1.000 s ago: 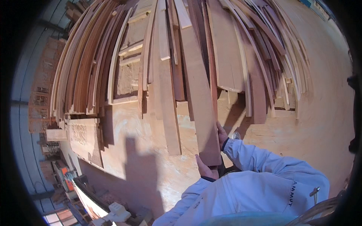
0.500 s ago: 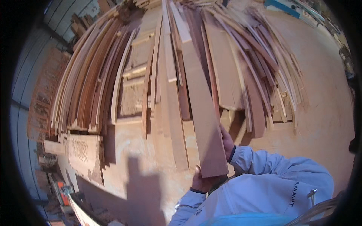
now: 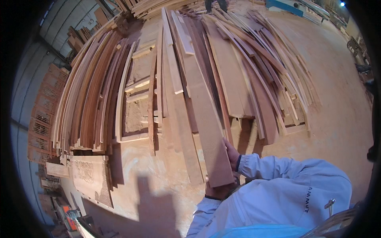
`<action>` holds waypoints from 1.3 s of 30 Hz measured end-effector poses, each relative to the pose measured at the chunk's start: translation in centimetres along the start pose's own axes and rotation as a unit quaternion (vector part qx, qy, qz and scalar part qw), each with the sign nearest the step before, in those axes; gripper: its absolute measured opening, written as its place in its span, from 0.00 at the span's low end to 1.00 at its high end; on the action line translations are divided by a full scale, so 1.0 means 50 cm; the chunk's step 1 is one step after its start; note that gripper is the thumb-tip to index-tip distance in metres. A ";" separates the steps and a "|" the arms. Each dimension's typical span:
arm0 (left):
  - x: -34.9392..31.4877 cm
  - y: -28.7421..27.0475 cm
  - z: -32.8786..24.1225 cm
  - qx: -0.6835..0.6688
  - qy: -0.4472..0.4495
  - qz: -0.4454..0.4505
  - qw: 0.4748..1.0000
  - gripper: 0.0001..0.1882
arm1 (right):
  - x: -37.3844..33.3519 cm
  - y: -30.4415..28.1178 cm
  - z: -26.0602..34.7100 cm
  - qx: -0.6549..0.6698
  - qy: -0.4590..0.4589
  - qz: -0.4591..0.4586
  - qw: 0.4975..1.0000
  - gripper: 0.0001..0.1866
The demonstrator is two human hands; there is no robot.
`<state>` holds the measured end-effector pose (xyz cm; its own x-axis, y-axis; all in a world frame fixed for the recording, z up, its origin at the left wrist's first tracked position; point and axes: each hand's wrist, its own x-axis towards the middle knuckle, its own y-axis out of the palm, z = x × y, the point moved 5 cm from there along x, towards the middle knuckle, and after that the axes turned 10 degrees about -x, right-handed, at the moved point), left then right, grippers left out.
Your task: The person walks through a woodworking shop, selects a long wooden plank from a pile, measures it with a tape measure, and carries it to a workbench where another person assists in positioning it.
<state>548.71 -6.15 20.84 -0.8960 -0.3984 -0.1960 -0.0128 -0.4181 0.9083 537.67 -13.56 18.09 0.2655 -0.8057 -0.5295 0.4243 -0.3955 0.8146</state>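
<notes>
A long, flat brown wooden plank (image 3: pixel 209 131) runs away from me, its near end raised in front of my body. My left hand (image 3: pixel 216 192) grips that near end from the left and below, and the plank hides most of its fingers. Against the right edge, a little farther along, is my right hand (image 3: pixel 231 155), closed around the side with its fingertips partly out of sight underneath. Far along the plank, a narrow pale board (image 3: pixel 182 33) rests on top of it. Another long board (image 3: pixel 186 146) lies just to the left.
Stacked dark boards (image 3: pixel 93 95) stand at the left, beside a timber frame (image 3: pixel 139 89) with crosspieces. More boards (image 3: pixel 260 79) fan out at the right. A carved panel (image 3: pixel 91 178) lies near left. At the far end, another person's legs (image 3: pixel 216 5) show. Dusty floor (image 3: pixel 333 107) extends right.
The plank's near end has shifted slightly left, and my left hand sits farther beneath it. The view has tilted, and a person's legs now show at the far end.
</notes>
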 end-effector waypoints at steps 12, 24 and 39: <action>-0.013 0.011 -0.002 0.124 0.030 -0.135 0.983 0.43 | -0.012 0.017 0.043 -0.019 -0.098 0.015 0.995 0.31; -0.029 -0.058 -0.037 0.160 0.101 -0.198 0.962 0.38 | 0.011 -0.045 -0.020 -0.040 -0.062 -0.060 0.995 0.28; -0.083 -0.173 -0.085 0.153 0.191 -0.250 0.937 0.31 | 0.103 -0.157 -0.087 -0.017 -0.022 -0.100 0.995 0.35</action>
<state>554.44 -4.34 12.24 -0.5208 -0.5017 -0.6907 -0.5675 -0.4009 0.7192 539.47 -12.70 7.95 0.1338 -0.7313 -0.6688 0.4939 -0.5359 0.6847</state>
